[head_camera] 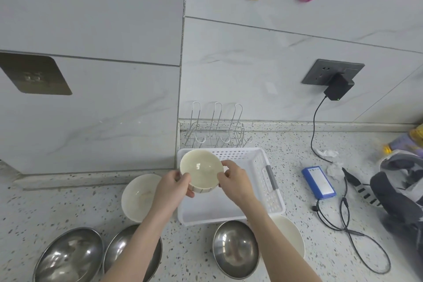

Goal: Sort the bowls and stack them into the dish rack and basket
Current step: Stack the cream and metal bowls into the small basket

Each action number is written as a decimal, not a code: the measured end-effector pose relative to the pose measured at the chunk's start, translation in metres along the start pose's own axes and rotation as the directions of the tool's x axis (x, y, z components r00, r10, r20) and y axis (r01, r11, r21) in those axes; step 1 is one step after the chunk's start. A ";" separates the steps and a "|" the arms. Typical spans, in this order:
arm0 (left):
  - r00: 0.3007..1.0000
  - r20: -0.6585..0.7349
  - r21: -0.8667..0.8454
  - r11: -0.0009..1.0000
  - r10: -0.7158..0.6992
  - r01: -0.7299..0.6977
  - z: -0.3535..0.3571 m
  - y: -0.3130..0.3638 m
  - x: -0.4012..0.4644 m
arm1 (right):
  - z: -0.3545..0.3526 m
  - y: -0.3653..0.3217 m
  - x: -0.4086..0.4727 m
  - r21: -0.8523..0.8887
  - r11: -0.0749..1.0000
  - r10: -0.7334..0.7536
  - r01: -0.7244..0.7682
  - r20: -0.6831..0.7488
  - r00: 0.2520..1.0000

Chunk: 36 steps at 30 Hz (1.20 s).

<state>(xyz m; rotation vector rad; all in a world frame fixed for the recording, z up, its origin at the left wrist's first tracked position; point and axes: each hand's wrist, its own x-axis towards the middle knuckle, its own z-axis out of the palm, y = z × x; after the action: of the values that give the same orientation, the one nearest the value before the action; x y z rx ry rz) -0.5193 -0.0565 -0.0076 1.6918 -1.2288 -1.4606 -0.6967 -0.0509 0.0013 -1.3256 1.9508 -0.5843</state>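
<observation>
I hold a small cream ceramic bowl (201, 170) with a striped outside above the far left corner of the white plastic basket (270, 181). My left hand (174, 186) grips its left rim and my right hand (235, 182) pinches its right rim. The wire dish rack (215, 129) stands behind the basket against the wall. A white bowl (137, 197) sits on the counter left of the basket, and another white bowl (290, 233) lies partly hidden under my right forearm. Three steel bowls line the front: one at far left (68, 256), one under my left forearm (119, 249), one at centre (235, 247).
A blue device (319, 182) with black cables lies right of the basket. A charger (338, 88) is plugged into the wall socket. A dark bag (398, 192) and crumpled paper sit at the right edge. A tiled wall corner juts out on the left.
</observation>
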 end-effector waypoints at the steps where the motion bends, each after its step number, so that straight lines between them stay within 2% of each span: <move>1: 1.000 0.013 -0.025 1.000 -0.012 0.013 0.001 0.001 0.001 | 0.001 0.000 0.002 -0.006 1.000 0.002 -0.002 -0.014 1.000; 4: 0.995 0.086 -0.166 0.984 -0.053 0.066 -0.003 0.006 -0.002 | 0.002 -0.001 0.003 0.015 1.000 0.026 -0.025 -0.051 0.998; 8: 0.994 0.091 -0.174 0.982 -0.054 0.069 -0.018 0.004 -0.001 | 0.008 0.001 0.007 0.048 0.998 0.049 -0.045 -0.075 0.996; 11: 0.999 -0.028 -0.164 0.986 -0.038 0.033 -0.034 -0.010 0.002 | 0.011 0.002 0.011 0.050 0.996 0.083 -0.079 -0.093 0.992; 16: 0.973 -0.209 -0.145 0.987 -0.100 0.071 -0.069 -0.039 0.013 | 0.017 0.002 0.013 0.009 0.994 0.112 -0.112 -0.105 0.988; 23: 0.945 -0.300 0.035 0.988 -0.131 0.148 -0.095 -0.059 0.022 | 0.028 0.004 0.012 -0.077 0.992 0.094 -0.103 -0.111 0.989; 29: 0.924 -0.379 0.268 0.950 -0.050 0.162 -0.101 -0.059 0.018 | 0.028 0.008 0.007 -0.079 0.971 0.220 -0.227 -0.085 0.972; 31: 0.923 -0.382 0.342 0.922 -0.039 0.180 -0.104 -0.060 0.016 | 0.030 0.009 0.004 0.039 0.949 0.313 -0.313 -0.010 0.950; 34: 0.943 -0.322 0.427 0.875 -0.088 0.228 -0.107 -0.063 0.015 | 0.032 0.006 0.002 0.371 0.839 0.380 -0.397 0.121 0.917; 36: 0.962 -0.240 0.503 0.831 -0.130 0.238 -0.109 -0.065 0.015 | 0.033 0.004 0.003 0.434 0.808 0.382 -0.399 0.131 0.915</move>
<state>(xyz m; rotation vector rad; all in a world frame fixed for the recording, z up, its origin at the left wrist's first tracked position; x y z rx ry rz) -0.3970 -0.0584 -0.0451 2.3186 -1.4793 -1.0693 -0.6750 -0.0521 -0.0236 -0.6130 1.8339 -0.7412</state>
